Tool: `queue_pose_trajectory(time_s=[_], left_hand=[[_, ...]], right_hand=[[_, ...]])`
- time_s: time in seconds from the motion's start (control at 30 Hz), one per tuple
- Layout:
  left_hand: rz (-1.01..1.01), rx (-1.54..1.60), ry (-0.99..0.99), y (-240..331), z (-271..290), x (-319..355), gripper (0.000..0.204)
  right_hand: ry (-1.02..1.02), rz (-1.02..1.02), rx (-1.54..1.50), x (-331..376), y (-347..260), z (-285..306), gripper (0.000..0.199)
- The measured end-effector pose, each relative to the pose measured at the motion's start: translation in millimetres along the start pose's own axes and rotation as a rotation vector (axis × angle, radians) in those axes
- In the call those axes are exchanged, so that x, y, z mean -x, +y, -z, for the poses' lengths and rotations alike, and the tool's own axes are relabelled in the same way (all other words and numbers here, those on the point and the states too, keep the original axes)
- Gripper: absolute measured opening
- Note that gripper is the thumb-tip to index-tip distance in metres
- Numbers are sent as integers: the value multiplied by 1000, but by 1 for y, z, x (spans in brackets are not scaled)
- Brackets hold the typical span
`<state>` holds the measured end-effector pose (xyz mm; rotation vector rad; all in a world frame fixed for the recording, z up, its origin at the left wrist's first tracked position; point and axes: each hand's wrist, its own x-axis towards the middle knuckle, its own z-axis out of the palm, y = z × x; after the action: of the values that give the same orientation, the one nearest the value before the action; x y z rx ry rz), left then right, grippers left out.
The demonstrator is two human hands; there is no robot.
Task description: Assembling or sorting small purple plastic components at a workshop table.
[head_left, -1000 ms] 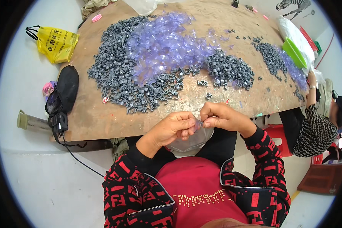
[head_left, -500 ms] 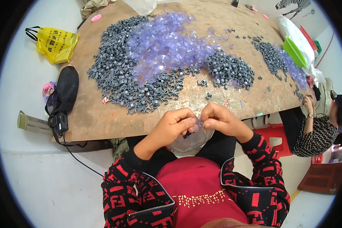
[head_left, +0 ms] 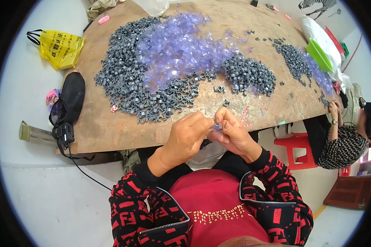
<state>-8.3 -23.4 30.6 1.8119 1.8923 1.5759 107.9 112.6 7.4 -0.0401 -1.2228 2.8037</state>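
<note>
Above the near edge of the table, my left hand and my right hand come together, fingertips nearly touching. Between them is a small clear purple suction cup, partly covered by the fingers. A greyish bit shows at its top, too small to make out surely. Both hands are closed in a pinch around this piece. Beyond them lie a large heap of grey plastic clips, a heap of purple suction cups and a smaller mound of grey clips. Two loose clips lie nearest my hands.
A yellow bag, a black pouch and a bottle are at the left. At the right, another person sits by more clips. A green basin and a red stool stand there too.
My hands have closed in on each other, the right one turning so its palm side shows more. The suction cup has risen slightly and now sits between both hands' fingers.
</note>
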Motion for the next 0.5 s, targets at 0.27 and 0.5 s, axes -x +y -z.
queue_pose_trajectory(time_s=[0.27, 0.5], left_hand=[[597, 752, -305, -14, 5, 5, 15], [484, 650, -190, -8, 2, 5, 13]], right_hand=[[-247, 104, 984, -3, -47, -2, 23], [-151, 30, 518, -5, -23, 12, 19]])
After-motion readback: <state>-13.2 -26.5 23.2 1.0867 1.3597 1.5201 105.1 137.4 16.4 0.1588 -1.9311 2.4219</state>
